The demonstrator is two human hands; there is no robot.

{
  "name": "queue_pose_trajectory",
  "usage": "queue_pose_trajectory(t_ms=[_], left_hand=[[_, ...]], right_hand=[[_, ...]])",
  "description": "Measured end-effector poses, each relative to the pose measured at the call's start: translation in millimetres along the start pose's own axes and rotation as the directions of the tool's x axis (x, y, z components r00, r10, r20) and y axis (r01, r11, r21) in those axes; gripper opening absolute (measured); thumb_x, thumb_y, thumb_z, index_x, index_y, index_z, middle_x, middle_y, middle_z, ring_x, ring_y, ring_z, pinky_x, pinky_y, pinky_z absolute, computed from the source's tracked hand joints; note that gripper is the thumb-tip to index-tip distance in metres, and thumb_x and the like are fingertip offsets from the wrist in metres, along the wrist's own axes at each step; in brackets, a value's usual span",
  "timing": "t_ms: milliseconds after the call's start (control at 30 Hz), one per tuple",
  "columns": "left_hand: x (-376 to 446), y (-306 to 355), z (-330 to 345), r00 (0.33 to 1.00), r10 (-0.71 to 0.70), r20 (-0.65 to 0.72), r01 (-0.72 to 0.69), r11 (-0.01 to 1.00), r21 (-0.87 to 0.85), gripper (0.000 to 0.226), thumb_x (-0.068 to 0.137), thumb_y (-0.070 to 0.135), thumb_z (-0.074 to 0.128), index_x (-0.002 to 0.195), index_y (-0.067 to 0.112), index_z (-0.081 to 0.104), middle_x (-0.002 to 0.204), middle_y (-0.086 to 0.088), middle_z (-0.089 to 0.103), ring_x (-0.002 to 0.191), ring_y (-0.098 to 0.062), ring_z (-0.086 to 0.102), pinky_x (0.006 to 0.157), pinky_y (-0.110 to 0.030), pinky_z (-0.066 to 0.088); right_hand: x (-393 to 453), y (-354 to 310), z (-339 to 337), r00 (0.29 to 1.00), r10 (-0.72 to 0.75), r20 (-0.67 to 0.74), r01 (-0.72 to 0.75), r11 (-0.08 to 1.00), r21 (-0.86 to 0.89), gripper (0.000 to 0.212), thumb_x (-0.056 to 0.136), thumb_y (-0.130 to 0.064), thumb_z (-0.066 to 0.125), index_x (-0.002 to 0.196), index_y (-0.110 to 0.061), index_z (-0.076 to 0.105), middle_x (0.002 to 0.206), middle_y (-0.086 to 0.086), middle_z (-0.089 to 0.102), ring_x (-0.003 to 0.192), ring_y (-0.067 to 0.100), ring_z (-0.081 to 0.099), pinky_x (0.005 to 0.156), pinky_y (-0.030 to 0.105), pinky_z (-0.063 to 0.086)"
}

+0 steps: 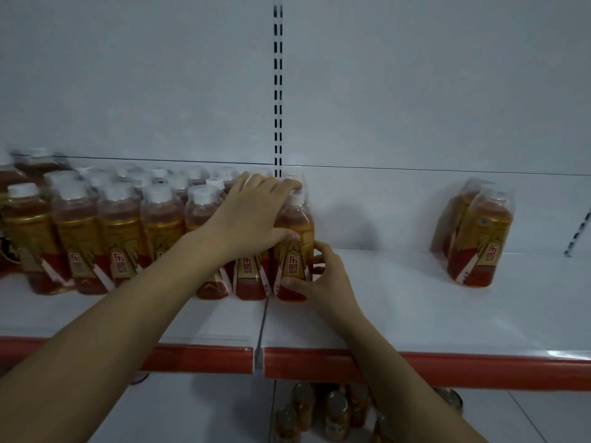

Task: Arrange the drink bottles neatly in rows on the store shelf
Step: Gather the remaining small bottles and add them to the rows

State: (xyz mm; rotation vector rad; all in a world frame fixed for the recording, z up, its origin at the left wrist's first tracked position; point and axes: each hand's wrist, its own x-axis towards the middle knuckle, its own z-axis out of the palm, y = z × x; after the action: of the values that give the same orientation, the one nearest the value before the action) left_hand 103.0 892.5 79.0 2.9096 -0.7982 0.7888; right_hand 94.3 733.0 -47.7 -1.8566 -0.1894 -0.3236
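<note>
At the right end of the front row on the shelf point(399, 314), my left hand point(252, 219) and right hand point(323, 276) grip the end bottle point(294, 251); I would nudge it flush, label forward.

A single head-worn view looks forward and slightly down at a white store shelf point(415, 314) from close range, near enough that both forearms reach in from the near edge; the shelf's red front strip point(415, 367) crosses the lower frame. The white back panel point(415, 91) fills the far upper half; no second view exists to share the scene.
</note>
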Motion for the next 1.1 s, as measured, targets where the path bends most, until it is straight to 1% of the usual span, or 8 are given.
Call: queue_pose_trajectory(t_ms=[300, 400, 467, 533, 733, 867, 1000, 1100], left_hand=[[-9.5, -3.0, 13.5, 0.997, 0.032, -0.076, -0.032, 0.999, 0.010, 0.079, 0.090, 0.058, 0.055, 0.153, 0.025, 0.021, 0.156, 0.000, 0.030, 0.145, -0.022, 0.023, 0.120, -0.046, 0.010], [-19.1, 7.2, 20.7, 0.956, 0.110, -0.273, -0.114, 0.994, 0.002, 0.070, 0.090, 0.042, 0.062, 0.150, 0.017, 0.034, 0.154, -0.007, 0.036, 0.146, -0.028, 0.026, 0.121, -0.055, 0.010], [-25.1, 20.1, 30.7, 0.877, 0.162, -0.453, -0.222, 0.972, -0.082, 0.054, 0.089, 0.028, 0.061, 0.140, 0.013, 0.049, 0.144, -0.008, 0.050, 0.139, -0.029, 0.038, 0.119, -0.055, 0.020], [-30.4, 40.3, 40.8, 0.846, 0.164, -0.507, -0.304, 0.930, -0.207, 0.047, 0.089, 0.026, 0.056, 0.134, 0.013, 0.056, 0.134, -0.005, 0.057, 0.132, -0.027, 0.047, 0.116, -0.050, 0.030], [-14.5, 96.1, 69.1, 0.960, 0.071, -0.270, -0.208, 0.828, -0.521, 0.042, 0.091, 0.026, 0.060, 0.132, 0.024, 0.054, 0.126, 0.007, 0.058, 0.119, -0.013, 0.051, 0.093, -0.036, 0.051], [21.7, 131.0, 82.0, 0.998, 0.026, -0.060, -0.059, 0.754, -0.654, 0.038, 0.094, 0.032, 0.059, 0.131, 0.033, 0.051, 0.122, 0.016, 0.056, 0.111, -0.006, 0.053, 0.090, -0.031, 0.050], [71.2, 175.3, 93.9, 0.998, -0.058, 0.040, 0.066, 0.577, -0.814, 0.035, 0.090, 0.030, 0.068, 0.123, 0.031, 0.056, 0.111, 0.014, 0.059, 0.096, -0.008, 0.060, 0.089, -0.038, 0.054], [107.9, 215.0, 102.8, 0.996, -0.071, 0.049, 0.080, 0.549, -0.832, 0.049, 0.089, 0.031, 0.071, 0.133, 0.028, 0.049, 0.120, 0.008, 0.056, 0.103, -0.012, 0.059, 0.091, -0.040, 0.055]], right_hand=[[-9.4, 2.4, 3.8, 0.999, 0.041, 0.007, -0.041, 0.999, 0.016, 0.066, 0.084, -0.017, 0.082, 0.136, -0.032, 0.045, 0.123, -0.005, 0.058, 0.110, 0.007, 0.060, 0.080, 0.021, 0.058], [-17.9, 0.2, -8.6, 0.996, 0.086, -0.030, -0.086, 0.996, -0.001, 0.059, 0.091, -0.026, 0.075, 0.141, -0.028, 0.044, 0.125, -0.007, 0.057, 0.112, 0.008, 0.061, 0.078, 0.018, 0.056], [-25.2, -0.9, -23.8, 0.989, 0.081, -0.123, -0.085, 0.996, -0.030, 0.040, 0.096, -0.030, 0.068, 0.133, -0.025, 0.053, 0.122, -0.007, 0.061, 0.107, 0.010, 0.064, 0.076, 0.019, 0.057], [-33.4, -0.8, -44.9, 0.977, 0.089, -0.195, -0.090, 0.996, 0.007, 0.019, 0.099, -0.023, 0.063, 0.118, -0.019, 0.063, 0.115, -0.002, 0.067, 0.099, 0.016, 0.069, 0.078, 0.029, 0.061], [-47.9, 5.2, -129.7, 0.902, 0.211, -0.377, -0.177, 0.977, 0.122, 0.014, 0.101, -0.007, 0.055, 0.100, -0.007, 0.069, 0.086, 0.011, 0.073, 0.074, 0.023, 0.072, 0.069, 0.031, 0.061], [-44.5, 23.1, -188.5, 0.864, 0.215, -0.455, -0.184, 0.976, 0.113, 0.011, 0.100, -0.007, 0.058, 0.102, -0.007, 0.069, 0.090, 0.015, 0.072, 0.077, 0.025, 0.070, 0.068, 0.033, 0.060], [-29.2, 45.7, -243.4, 0.814, 0.163, -0.557, -0.153, 0.986, 0.064, 0.006, 0.097, -0.013, 0.065, 0.103, -0.011, 0.063, 0.100, 0.008, 0.070, 0.090, 0.026, 0.071, 0.072, 0.036, 0.060], [-18.1, 60.6, -276.2, 0.804, 0.108, -0.585, -0.144, 0.989, -0.015, 0.032, 0.091, -0.022, 0.075, 0.113, -0.014, 0.053, 0.106, 0.000, 0.060, 0.093, 0.021, 0.066, 0.075, 0.034, 0.059]])
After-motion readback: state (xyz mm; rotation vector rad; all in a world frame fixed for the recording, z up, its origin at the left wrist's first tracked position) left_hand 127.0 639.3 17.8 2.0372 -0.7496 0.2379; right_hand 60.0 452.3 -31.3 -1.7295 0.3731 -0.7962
